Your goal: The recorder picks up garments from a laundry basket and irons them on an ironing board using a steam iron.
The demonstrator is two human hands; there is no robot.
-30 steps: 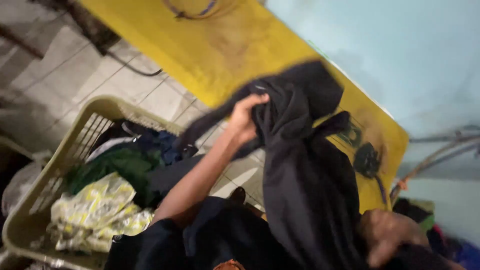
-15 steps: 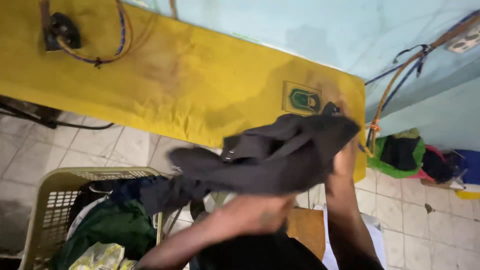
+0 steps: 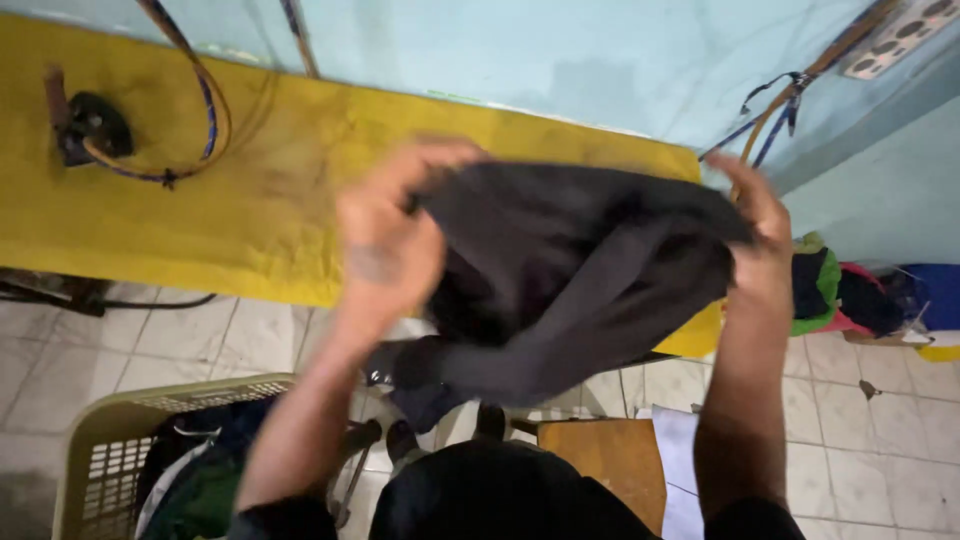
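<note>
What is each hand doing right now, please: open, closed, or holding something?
Left hand: closed on one edge of the dark garment, held up over the yellow table.
Right hand: closed on the garment's other edge.

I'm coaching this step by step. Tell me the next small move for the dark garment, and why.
Probably lower the garment flat onto the yellow table. The left hand and right hand each grip an upper edge and hold it bunched in the air just above the tabletop, with part hanging below the table edge towards the basket. Laid flat, it could be smoothed.
</note>
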